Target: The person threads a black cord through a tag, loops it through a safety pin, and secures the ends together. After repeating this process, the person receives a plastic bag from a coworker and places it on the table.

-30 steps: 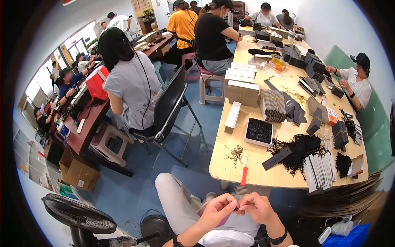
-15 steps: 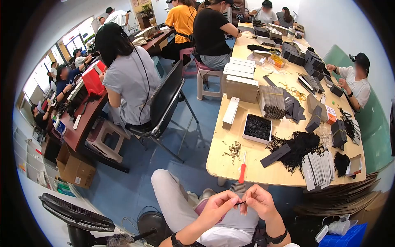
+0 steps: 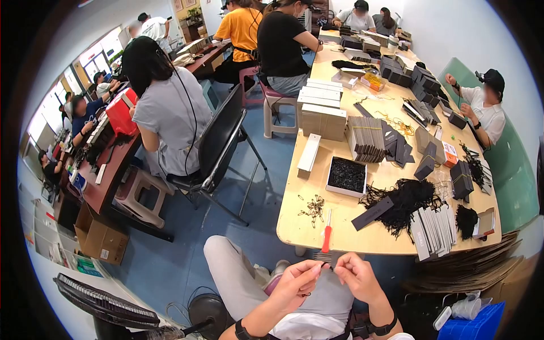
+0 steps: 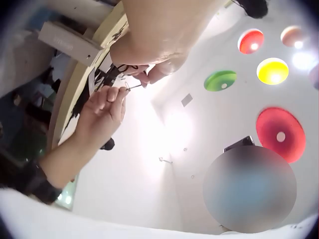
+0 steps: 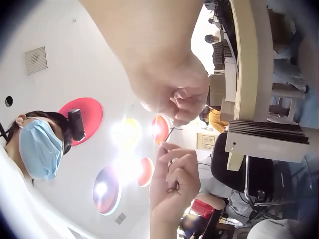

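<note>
Your left hand [image 3: 294,283] and right hand [image 3: 356,277] meet low in front of your body, fingertips almost touching. Both are curled, thumb pinched against forefinger. Your forearms angle inward from either side.

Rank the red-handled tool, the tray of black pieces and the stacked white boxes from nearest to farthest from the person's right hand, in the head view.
1. Red-handled tool, at the near edge of the table, just beyond the right hand.
2. Tray of black pieces, mid-table.
3. Stacked white boxes, farther up, left side.
</note>
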`<state>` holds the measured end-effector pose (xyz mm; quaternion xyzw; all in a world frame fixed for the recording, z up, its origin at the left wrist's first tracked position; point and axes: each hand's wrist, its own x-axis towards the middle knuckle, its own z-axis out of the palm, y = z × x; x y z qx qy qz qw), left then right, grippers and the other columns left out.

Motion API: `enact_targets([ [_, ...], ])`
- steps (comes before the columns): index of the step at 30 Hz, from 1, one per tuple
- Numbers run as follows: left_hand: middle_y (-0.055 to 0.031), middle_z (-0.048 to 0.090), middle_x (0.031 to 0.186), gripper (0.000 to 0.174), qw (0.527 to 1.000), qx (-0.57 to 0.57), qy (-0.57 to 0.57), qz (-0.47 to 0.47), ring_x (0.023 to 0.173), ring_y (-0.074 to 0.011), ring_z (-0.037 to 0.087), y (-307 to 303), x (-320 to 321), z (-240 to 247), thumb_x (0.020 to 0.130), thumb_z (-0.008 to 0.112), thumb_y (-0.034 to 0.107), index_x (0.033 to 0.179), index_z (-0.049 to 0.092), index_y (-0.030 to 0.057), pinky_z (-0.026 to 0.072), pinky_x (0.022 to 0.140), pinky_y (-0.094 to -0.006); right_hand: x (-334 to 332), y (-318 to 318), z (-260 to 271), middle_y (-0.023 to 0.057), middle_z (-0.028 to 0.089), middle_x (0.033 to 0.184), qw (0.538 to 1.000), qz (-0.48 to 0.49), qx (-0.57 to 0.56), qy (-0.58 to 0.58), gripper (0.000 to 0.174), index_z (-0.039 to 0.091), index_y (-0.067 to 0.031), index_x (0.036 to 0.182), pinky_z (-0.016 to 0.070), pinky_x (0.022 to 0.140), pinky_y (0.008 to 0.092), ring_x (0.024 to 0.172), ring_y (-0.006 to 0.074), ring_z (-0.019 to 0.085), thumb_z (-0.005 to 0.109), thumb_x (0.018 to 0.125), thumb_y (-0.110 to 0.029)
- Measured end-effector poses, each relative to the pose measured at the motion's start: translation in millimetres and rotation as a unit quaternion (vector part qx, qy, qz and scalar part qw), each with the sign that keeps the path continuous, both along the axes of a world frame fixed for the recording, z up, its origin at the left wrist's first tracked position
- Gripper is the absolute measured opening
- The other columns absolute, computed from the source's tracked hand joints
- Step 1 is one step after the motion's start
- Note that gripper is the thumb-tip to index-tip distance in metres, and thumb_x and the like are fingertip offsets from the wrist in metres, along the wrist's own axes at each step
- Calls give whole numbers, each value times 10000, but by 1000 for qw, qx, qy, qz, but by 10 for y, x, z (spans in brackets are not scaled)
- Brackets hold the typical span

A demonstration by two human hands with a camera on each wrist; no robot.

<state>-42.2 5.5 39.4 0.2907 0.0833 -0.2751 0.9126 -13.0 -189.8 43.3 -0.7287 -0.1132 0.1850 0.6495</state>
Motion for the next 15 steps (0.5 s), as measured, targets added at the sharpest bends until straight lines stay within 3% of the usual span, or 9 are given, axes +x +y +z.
enact_targets([
  [3,54,526,743,212,994,88,-20,69,520,6,363,-182,-36,-38,881,631,137,1064,653,32,253,461,-150,-74,27,62,22,528,667,999,10,-22,-25,98,490,4,928,380,521,218,575,66,466,567,894,-45],
  [5,46,550,737,185,864,389,-260,184,523,4,365,-262,-45,-96,847,668,110,1015,691,37,261,464,-157,-67,7,124,27,533,659,999,7,-35,-33,94,493,0,926,389,530,225,577,74,472,570,889,-40],
  [6,-7,592,786,113,844,452,-258,128,685,-64,518,-210,-76,-18,803,686,24,900,685,-32,382,574,-185,-57,-8,128,37,540,680,998,6,-32,-46,93,494,2,926,396,533,229,584,77,479,569,890,-41],
  [8,-4,588,781,116,842,448,-280,107,688,-68,520,-190,-76,-48,807,681,33,902,673,-33,386,578,-189,-27,-20,123,47,546,701,998,4,-30,-56,92,496,5,926,404,537,234,591,80,486,567,890,-41],
  [10,-1,584,777,120,839,444,-303,87,691,-72,522,-178,-65,-81,812,676,41,904,662,-34,390,581,-193,40,-7,92,64,556,758,978,43,-34,-202,89,501,7,922,423,556,238,625,89,507,565,894,-48],
  [11,5,568,750,120,913,332,-228,64,656,-60,495,-175,-62,-98,822,665,62,902,646,-25,371,561,-186,34,-5,100,64,556,758,978,43,-35,-202,89,501,7,922,423,556,238,625,89,507,565,894,-48],
  [12,10,551,723,123,965,213,-147,39,621,-48,467,-167,-60,-118,831,655,83,899,630,-16,352,541,-180,19,1,110,69,559,777,992,51,19,-115,92,500,7,926,432,566,243,639,99,518,564,896,-53],
  [13,10,551,723,123,965,213,-147,38,621,-48,467,-142,-57,-144,831,655,83,899,630,-16,352,541,-180,5,10,114,74,562,797,995,58,72,-26,96,499,7,929,442,576,247,654,109,529,563,898,-57],
  [15,53,499,690,129,997,34,-62,-10,519,0,334,-86,-55,-196,868,618,112,945,599,10,248,474,-163,-7,39,46,67,564,795,993,60,102,1,96,493,5,936,450,578,253,660,115,535,559,901,-56],
])
